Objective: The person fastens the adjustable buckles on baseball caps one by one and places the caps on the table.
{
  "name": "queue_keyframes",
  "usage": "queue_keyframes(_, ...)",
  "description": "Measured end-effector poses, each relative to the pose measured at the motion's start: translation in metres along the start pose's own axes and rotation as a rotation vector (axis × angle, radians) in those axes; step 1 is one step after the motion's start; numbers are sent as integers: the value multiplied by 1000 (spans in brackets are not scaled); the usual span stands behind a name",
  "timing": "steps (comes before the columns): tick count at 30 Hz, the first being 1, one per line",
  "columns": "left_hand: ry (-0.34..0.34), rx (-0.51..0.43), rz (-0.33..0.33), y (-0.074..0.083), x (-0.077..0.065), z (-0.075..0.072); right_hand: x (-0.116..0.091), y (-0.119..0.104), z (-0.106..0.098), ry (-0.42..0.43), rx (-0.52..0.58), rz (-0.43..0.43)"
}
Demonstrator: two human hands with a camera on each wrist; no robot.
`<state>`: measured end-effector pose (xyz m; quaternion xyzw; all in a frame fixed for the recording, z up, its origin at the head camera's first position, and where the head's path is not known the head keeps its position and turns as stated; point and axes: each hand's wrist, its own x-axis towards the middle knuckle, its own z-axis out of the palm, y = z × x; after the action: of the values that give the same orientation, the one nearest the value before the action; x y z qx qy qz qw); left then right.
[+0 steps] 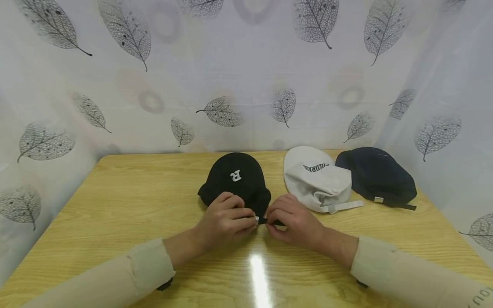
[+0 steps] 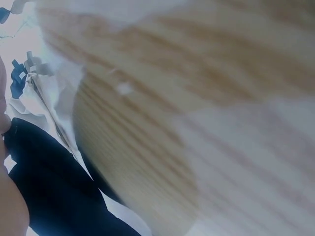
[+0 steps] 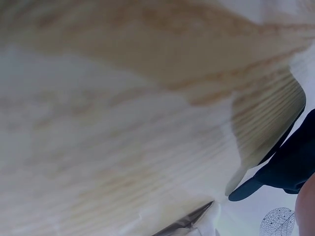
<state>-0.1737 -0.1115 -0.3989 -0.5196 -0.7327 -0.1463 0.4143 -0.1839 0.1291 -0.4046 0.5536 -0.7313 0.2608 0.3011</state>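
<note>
A black cap (image 1: 239,171) with a white letter R lies on the table, its strap toward the person. My left hand (image 1: 227,218) pinches the strap beside its small silver buckle (image 1: 256,220). Just to the right, my right hand (image 1: 294,220) pinches the black strap (image 1: 262,221), whose loose end shows past the fingertips. In the left wrist view the black cap (image 2: 54,187) fills the lower left, with only a sliver of the hand visible. Dark cloth of the cap (image 3: 290,164) appears at the right edge of the right wrist view.
A white cap (image 1: 316,175) with dark lettering lies right of the black one, its pale strap sticking out. Against it rests a navy cap (image 1: 377,175) with a metal buckle. Behind the wooden table (image 1: 135,192) hangs a leaf-patterned curtain (image 1: 246,77).
</note>
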Motion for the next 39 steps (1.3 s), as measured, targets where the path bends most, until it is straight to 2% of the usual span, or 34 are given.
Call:
queue_keyframes(13,-11,16,-25,-1,-2,-2,0,2,-1,55,-20,19)
queue_keyframes(22,-28,20,-55,1,-1,-2,0,4,-1,124,-8,-30)
queue_keyframes(26,-42,26,-63,1,0,-2,0,5,-1,150,40,-58)
queue_keyframes(33,-50,72,8,-2,-3,2,0,3,-3,172,109,-111)
queue_keyframes(36,-18,97,57,-2,-6,3,1,1,-2,162,129,-113)
queue_keyframes(39,26,110,77,-2,-7,5,1,1,-2,148,138,-108)
